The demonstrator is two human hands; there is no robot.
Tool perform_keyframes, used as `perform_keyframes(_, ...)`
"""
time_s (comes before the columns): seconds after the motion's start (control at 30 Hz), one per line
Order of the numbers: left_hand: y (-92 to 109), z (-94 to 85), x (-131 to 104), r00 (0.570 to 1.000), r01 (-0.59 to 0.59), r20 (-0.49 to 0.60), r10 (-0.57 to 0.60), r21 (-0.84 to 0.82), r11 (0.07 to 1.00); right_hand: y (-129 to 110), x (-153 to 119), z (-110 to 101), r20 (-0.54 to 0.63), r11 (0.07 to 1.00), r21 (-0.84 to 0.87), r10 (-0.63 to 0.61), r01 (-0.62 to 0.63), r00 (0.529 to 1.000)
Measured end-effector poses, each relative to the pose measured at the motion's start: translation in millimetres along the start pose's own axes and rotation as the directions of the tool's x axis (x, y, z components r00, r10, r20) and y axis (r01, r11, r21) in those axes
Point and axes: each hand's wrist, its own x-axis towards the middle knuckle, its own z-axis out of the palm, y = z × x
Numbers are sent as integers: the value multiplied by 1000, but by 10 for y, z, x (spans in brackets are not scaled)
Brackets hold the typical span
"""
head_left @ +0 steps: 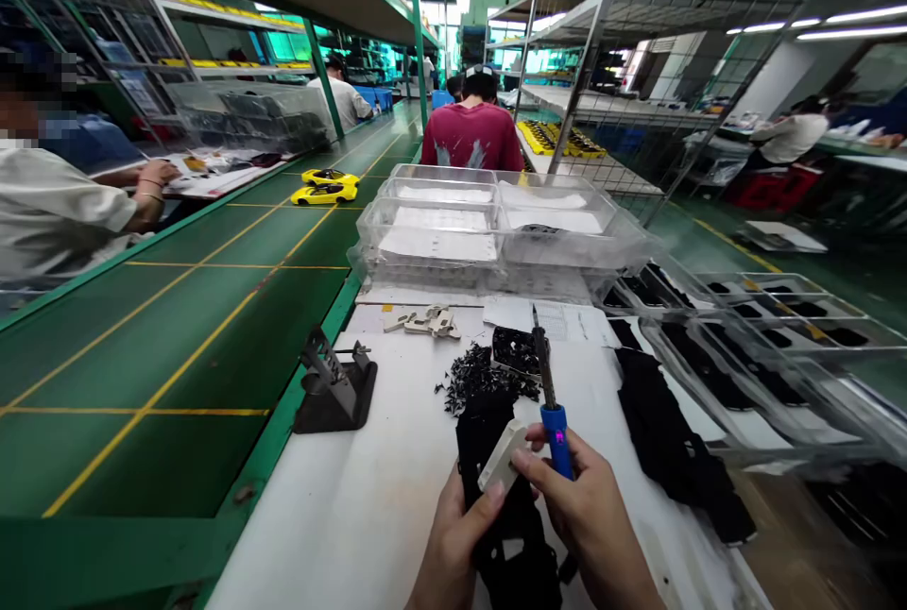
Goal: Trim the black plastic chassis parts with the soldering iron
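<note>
Clasping the black panel (516, 530) above the counter (354, 516) with the left fingers (487, 504), laying that thumb on the white piece (500, 459). Pinching the piece's far end, over the panel, with the right fingers (542, 473), and gripping the iron (556, 440) by its blue handle in the same hand, pointing the tip away from the body. Working just short of the black bits (471, 385), facing the stand (336, 388) off to the left.

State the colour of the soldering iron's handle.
The soldering iron's handle is blue; the head view shows it.
</note>
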Motion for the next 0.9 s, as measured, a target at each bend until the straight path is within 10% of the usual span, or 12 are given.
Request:
perform_keyframes(0.23,18,7,-13,998,-16,67,12,62,998,3,-82,12,12,994,28,-101,101,995)
perform_keyframes(0.57,-48,-81,-7,927,375,-3,-375,10,927,-107,-159,172,-238,936,-306,-251,173,938)
perform_keyframes(0.9,78,-69,-145,924,376,177,-340,-245,894,-156,-373,118,-292,937,-274,-295,216,910)
